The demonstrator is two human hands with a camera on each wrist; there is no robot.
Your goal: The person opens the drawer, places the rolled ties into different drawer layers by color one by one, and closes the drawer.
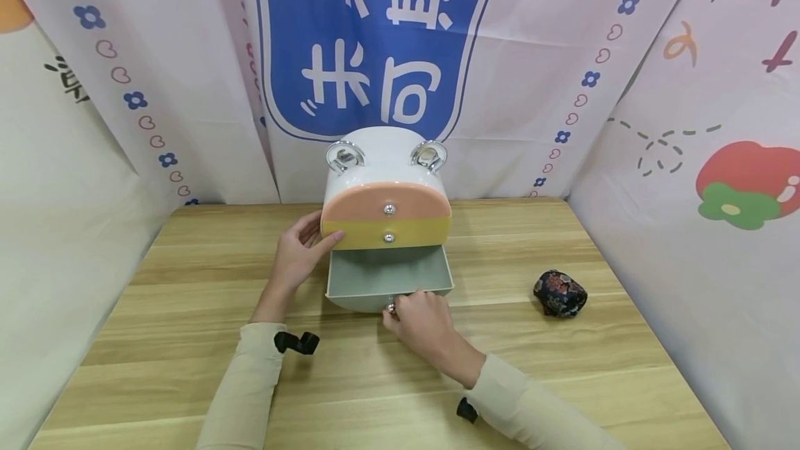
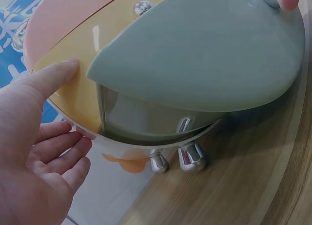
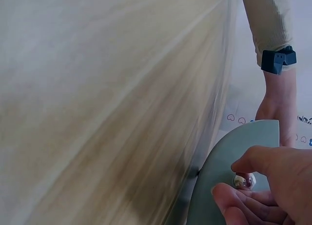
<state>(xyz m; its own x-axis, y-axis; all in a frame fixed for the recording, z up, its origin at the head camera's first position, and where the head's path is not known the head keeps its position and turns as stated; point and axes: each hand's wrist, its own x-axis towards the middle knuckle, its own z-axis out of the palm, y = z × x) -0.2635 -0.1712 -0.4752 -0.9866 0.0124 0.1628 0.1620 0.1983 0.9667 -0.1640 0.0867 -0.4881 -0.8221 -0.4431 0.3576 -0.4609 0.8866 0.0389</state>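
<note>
A small white drawer box [image 1: 384, 155] stands at the back of the table, with a salmon-pink drawer [image 1: 356, 205] on top and a yellow drawer [image 1: 420, 233] in the middle, both closed. Its grey-green bottom drawer [image 1: 353, 303] is pulled out, and the visible inside is bare. My left hand [image 1: 298, 257] holds the box's left side, thumb on the yellow front and fingers along the side. At the front of the bottom drawer, my right hand [image 1: 428, 325] pinches the shiny round knob [image 3: 244, 181] between thumb and fingers.
On the right of the wooden table [image 1: 187, 283] lies a dark flower-patterned cloth bundle [image 1: 560, 293]. Printed curtains [image 1: 519, 75] rise behind and beside the table. The box has two silvery rings [image 1: 430, 155] on top and silvery feet [image 2: 192, 156] below.
</note>
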